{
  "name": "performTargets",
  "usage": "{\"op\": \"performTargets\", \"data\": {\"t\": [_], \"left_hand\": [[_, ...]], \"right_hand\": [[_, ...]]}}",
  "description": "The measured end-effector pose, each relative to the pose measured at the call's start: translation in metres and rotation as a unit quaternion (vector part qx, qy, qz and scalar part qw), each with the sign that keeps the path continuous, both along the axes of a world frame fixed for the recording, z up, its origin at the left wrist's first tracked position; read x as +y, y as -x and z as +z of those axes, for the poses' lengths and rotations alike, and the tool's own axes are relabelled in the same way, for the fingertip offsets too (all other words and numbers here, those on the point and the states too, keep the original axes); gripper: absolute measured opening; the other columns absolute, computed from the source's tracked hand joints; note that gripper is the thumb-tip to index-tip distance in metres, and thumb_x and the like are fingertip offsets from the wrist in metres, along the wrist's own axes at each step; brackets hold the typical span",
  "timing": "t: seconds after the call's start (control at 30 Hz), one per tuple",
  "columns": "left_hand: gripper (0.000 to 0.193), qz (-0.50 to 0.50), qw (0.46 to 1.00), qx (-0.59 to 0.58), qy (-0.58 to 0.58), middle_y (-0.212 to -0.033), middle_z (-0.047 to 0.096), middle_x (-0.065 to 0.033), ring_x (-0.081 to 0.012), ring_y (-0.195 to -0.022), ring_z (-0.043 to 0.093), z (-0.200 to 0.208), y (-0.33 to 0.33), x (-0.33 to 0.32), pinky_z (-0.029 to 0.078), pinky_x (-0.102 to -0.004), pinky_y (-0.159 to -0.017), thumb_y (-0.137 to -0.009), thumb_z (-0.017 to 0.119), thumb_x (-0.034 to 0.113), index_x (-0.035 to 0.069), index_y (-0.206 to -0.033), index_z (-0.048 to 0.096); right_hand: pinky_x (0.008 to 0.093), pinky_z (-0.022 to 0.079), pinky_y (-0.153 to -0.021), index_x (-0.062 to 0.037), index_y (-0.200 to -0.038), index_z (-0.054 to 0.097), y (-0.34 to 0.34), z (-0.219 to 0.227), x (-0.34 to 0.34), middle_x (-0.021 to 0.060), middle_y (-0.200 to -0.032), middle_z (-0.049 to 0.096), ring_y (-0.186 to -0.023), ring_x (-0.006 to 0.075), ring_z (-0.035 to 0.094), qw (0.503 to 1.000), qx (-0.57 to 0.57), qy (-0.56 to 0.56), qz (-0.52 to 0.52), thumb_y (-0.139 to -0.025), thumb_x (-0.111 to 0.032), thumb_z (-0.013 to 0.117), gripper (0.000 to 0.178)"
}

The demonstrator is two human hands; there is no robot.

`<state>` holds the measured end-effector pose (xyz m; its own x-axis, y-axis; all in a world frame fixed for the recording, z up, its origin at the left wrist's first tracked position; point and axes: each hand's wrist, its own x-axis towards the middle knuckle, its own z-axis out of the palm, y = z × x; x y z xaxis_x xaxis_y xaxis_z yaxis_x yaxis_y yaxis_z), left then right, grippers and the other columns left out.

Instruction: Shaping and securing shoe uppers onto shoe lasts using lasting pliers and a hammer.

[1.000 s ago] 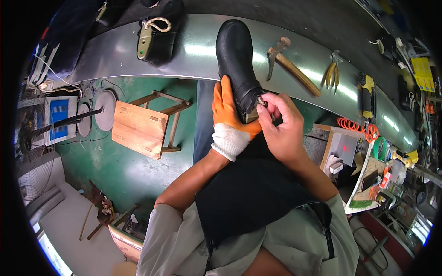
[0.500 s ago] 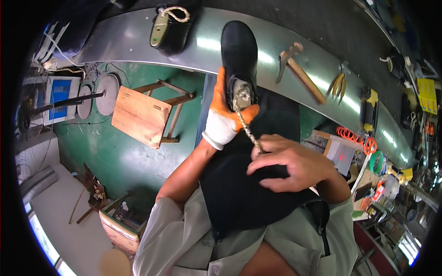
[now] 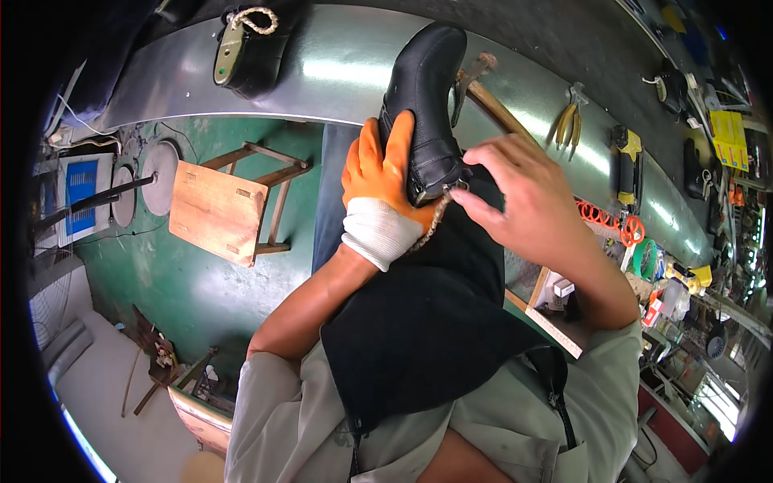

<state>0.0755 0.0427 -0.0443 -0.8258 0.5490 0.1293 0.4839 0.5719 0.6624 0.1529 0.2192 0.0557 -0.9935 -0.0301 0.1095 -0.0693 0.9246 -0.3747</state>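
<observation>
My left hand point(image 3: 378, 173), in an orange-coated glove with a white cuff, is wrapped round a black leather shoe point(image 3: 427, 97). The shoe's toe points away over the metal bench, and its collar faces me. A braided rope point(image 3: 437, 219) hangs from the collar end beside the glove; the last it seems tied to is mostly hidden. My bare right hand point(image 3: 519, 189) is at the right of the collar, thumb and forefinger apart. The thumb tip is at the shoe's edge near the rope; whether it presses on it I cannot tell.
On the metal bench point(image 3: 322, 48) stands another black shoe point(image 3: 266, 64) with a rope loop. A hammer point(image 3: 499, 105) lies partly behind the held shoe, with pliers point(image 3: 570, 121) to its right. A wooden stool point(image 3: 217, 211) stands on the green floor at left. An orange coiled hose point(image 3: 600, 216) is at right.
The shoe has turned onto its side, toe tilting right, so its last and opening no longer face up. My right hand has left the rope's end and moved up to the collar.
</observation>
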Motion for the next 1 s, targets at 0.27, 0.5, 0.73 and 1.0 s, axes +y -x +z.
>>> {"op": "performTargets", "data": {"t": [0.27, 0.5, 0.73, 1.0], "left_hand": [[0.112, -0.03, 0.999, 0.026, 0.03, -0.155, 0.035, -0.0305, -0.051, -0.139, 0.038, 0.011, -0.001, 0.004, 0.032, -0.0566, -0.117, -0.06, 0.09, 0.027, 0.021, -0.158, 0.037], [0.113, -0.03, 0.998, 0.008, 0.046, -0.153, 0.037, -0.0339, -0.0528, -0.139, 0.039, 0.015, 0.005, 0.007, 0.033, -0.056, -0.117, -0.06, 0.09, 0.026, 0.016, -0.159, 0.035], [0.114, -0.04, 0.999, -0.02, 0.007, -0.153, 0.038, -0.0313, -0.0525, -0.138, 0.04, 0.014, 0.013, 0.002, 0.034, -0.0555, -0.116, -0.06, 0.09, 0.024, 0.018, -0.159, 0.034], [0.114, -0.04, 0.99, -0.11, -0.079, -0.141, 0.05, -0.0289, -0.0486, -0.127, 0.052, 0.012, 0.028, 0.003, 0.042, -0.0513, -0.11, -0.057, 0.092, 0.023, -0.001, -0.152, 0.035]], "right_hand": [[0.0456, 0.054, -0.073, -0.002, -0.105, 0.063, 0.014, -0.002, 0.02, 0.0134, -0.098, 0.068, -0.085, 0.0364, 0.069, 0.996, -0.079, -0.017, 0.047, -0.085, -0.008, 0.072, 0.023], [0.0466, 0.053, -0.072, -0.0024, -0.104, 0.057, 0.009, -0.014, 0.015, 0.0117, -0.093, 0.064, -0.088, 0.0334, 0.066, 0.999, -0.018, 0.023, 0.026, -0.087, -0.01, 0.069, 0.023], [0.0456, 0.05, -0.068, -0.0025, -0.098, 0.056, 0.009, -0.025, 0.012, 0.0135, -0.087, 0.06, -0.079, 0.0343, 0.064, 0.999, -0.008, -0.024, 0.033, -0.088, -0.003, 0.067, 0.016], [0.0452, 0.046, -0.062, -0.0024, -0.087, 0.051, 0.005, -0.045, 0.022, 0.0125, -0.079, 0.054, -0.071, 0.0336, 0.058, 0.994, 0.005, 0.067, 0.086, -0.09, -0.003, 0.064, 0.013]]}}
